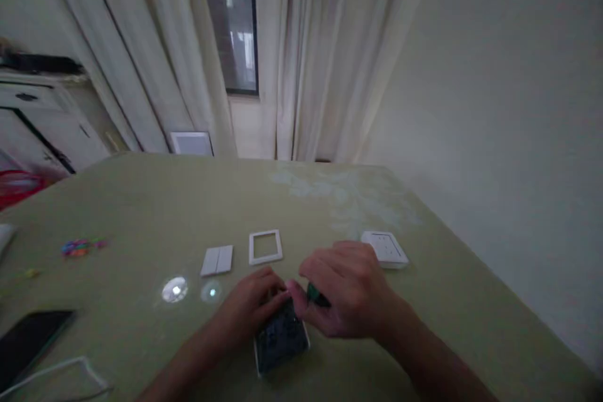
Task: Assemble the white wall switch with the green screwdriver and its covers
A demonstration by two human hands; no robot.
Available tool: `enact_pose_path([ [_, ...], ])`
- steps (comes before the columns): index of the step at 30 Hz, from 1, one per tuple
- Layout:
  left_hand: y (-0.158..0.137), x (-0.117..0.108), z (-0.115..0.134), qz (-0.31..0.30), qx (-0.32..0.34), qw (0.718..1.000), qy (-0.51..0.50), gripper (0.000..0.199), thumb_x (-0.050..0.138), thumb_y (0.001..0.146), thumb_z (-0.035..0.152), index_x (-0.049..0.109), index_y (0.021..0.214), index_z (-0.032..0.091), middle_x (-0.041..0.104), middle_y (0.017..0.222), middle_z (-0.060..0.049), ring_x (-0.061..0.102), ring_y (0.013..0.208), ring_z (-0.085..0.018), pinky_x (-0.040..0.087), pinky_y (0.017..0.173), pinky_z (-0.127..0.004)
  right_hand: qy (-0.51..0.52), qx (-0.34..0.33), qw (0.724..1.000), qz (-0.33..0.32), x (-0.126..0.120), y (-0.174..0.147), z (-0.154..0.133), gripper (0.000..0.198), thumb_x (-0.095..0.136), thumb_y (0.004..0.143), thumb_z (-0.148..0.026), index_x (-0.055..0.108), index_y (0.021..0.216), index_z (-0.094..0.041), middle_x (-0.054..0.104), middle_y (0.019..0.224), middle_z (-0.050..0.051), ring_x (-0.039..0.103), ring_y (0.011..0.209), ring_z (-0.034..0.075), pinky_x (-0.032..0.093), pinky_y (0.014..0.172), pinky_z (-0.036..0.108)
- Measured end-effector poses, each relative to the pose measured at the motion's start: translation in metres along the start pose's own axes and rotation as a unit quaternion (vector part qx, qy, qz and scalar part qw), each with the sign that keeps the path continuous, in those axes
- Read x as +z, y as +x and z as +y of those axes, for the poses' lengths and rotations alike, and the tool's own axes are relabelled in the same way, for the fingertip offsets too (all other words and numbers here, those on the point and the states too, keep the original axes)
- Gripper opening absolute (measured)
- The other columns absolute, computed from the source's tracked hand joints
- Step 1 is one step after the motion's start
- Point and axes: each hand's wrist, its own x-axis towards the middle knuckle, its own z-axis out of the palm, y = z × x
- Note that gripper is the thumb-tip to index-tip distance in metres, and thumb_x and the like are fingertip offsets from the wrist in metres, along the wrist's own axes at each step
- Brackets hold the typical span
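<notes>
At the near middle of the table a wall switch base (281, 339) lies with its dark side up and a thin white rim around it. The fingers of my left hand (254, 301) are closed on its upper left edge. My right hand (351, 292) is wrapped round a green-handled screwdriver (317, 295) above the base's far right corner. Its tip is hidden by my fingers. Beyond my left hand lie a white square frame (252, 250) and a white two-part switch panel (217, 260). A white socket plate (385, 249) sits behind my right hand.
The pale green table (164, 201) meets a wall on the right and curtains (330, 63) at the back. To the left lie a dark phone (32, 342), a white cable (61, 364) and small colourful pieces (78, 247). Light reflections show on the tabletop.
</notes>
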Motion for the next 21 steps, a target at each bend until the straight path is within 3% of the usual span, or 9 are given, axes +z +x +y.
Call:
enact_pose_path([
  [4, -0.001, -0.002, 0.002, -0.004, -0.005, 1.000, 0.003, 0.038, 0.056, 0.109, 0.054, 0.077, 0.101, 0.023, 0.072, 0.100, -0.006, 0.068, 0.097, -0.026, 0.054, 0.089, -0.035, 0.129, 0.079, 0.984, -0.095, -0.012, 0.005, 0.001, 0.028, 0.059, 0.103, -0.035, 0.071, 0.116, -0.015, 0.080, 0.099, 0.009, 0.074, 0.085, 0.023, 0.051, 0.071, 0.035],
  [7, -0.001, -0.001, 0.004, -0.001, -0.008, 1.000, 0.004, 0.035, 0.057, 0.110, 0.050, 0.077, 0.101, 0.023, 0.072, 0.101, -0.006, 0.068, 0.097, -0.025, 0.053, 0.087, -0.035, 0.277, 0.097, 0.940, -0.177, -0.016, 0.005, 0.005, 0.053, 0.052, 0.105, -0.023, 0.050, 0.157, -0.017, 0.071, 0.147, 0.014, 0.071, 0.128, 0.022, 0.057, 0.098, 0.035],
  [10, -0.001, -0.001, 0.005, 0.002, -0.012, 1.000, 0.005, 0.034, 0.057, 0.109, 0.048, 0.076, 0.098, 0.022, 0.071, 0.099, -0.004, 0.068, 0.093, -0.024, 0.052, 0.084, -0.033, 0.191, 0.087, 0.970, -0.121, -0.009, -0.001, 0.006, 0.024, 0.059, 0.108, -0.027, 0.070, 0.128, -0.018, 0.084, 0.104, 0.007, 0.079, 0.088, 0.019, 0.058, 0.076, 0.029],
  [12, 0.000, -0.001, 0.006, 0.004, -0.015, 1.000, 0.007, 0.035, 0.057, 0.109, 0.048, 0.074, 0.094, 0.021, 0.069, 0.094, -0.004, 0.067, 0.088, -0.023, 0.050, 0.079, -0.031, 0.083, 0.077, 0.991, -0.069, -0.004, -0.003, 0.005, 0.024, 0.061, 0.108, -0.036, 0.073, 0.100, -0.017, 0.076, 0.072, 0.003, 0.071, 0.060, 0.019, 0.051, 0.061, 0.030],
  [14, 0.000, -0.001, 0.008, 0.006, -0.016, 1.000, 0.010, 0.036, 0.057, 0.109, 0.047, 0.073, 0.089, 0.021, 0.068, 0.091, -0.003, 0.066, 0.085, -0.022, 0.050, 0.077, -0.031, 0.078, 0.090, 0.990, -0.081, -0.005, -0.002, 0.005, 0.026, 0.059, 0.106, -0.037, 0.073, 0.104, -0.015, 0.078, 0.080, 0.006, 0.074, 0.069, 0.022, 0.054, 0.066, 0.032],
  [17, 0.000, -0.002, 0.009, 0.004, -0.013, 1.000, 0.010, 0.032, 0.058, 0.108, 0.043, 0.074, 0.091, 0.021, 0.070, 0.094, -0.003, 0.066, 0.088, -0.022, 0.051, 0.080, -0.031, 0.219, 0.113, 0.956, -0.161, -0.014, 0.004, 0.005, 0.048, 0.054, 0.105, -0.026, 0.054, 0.152, -0.014, 0.073, 0.143, 0.016, 0.072, 0.127, 0.025, 0.058, 0.099, 0.036],
  [18, 0.000, -0.003, 0.009, 0.001, -0.011, 1.000, 0.009, 0.030, 0.058, 0.108, 0.042, 0.075, 0.094, 0.022, 0.071, 0.097, -0.004, 0.067, 0.090, -0.022, 0.052, 0.082, -0.032, 0.255, 0.108, 0.944, -0.181, -0.016, 0.004, 0.006, 0.055, 0.053, 0.106, -0.023, 0.047, 0.159, -0.016, 0.067, 0.152, 0.015, 0.068, 0.134, 0.023, 0.056, 0.104, 0.035],
  [19, 0.000, -0.003, 0.008, 0.001, -0.010, 1.000, 0.008, 0.029, 0.058, 0.108, 0.043, 0.076, 0.097, 0.022, 0.072, 0.100, -0.004, 0.068, 0.092, -0.023, 0.053, 0.084, -0.033, 0.264, 0.101, 0.941, -0.183, -0.016, 0.003, 0.006, 0.053, 0.054, 0.107, -0.022, 0.047, 0.159, -0.018, 0.070, 0.148, 0.013, 0.071, 0.129, 0.021, 0.057, 0.101, 0.032],
  [21, 0.000, -0.003, 0.007, 0.004, -0.007, 1.000, 0.008, 0.031, 0.057, 0.108, 0.046, 0.077, 0.101, 0.022, 0.073, 0.102, -0.006, 0.069, 0.095, -0.024, 0.055, 0.086, -0.034, 0.198, 0.090, 0.966, -0.138, -0.012, 0.000, 0.004, 0.030, 0.059, 0.108, -0.027, 0.067, 0.135, -0.018, 0.083, 0.111, 0.008, 0.078, 0.091, 0.018, 0.057, 0.078, 0.029],
])
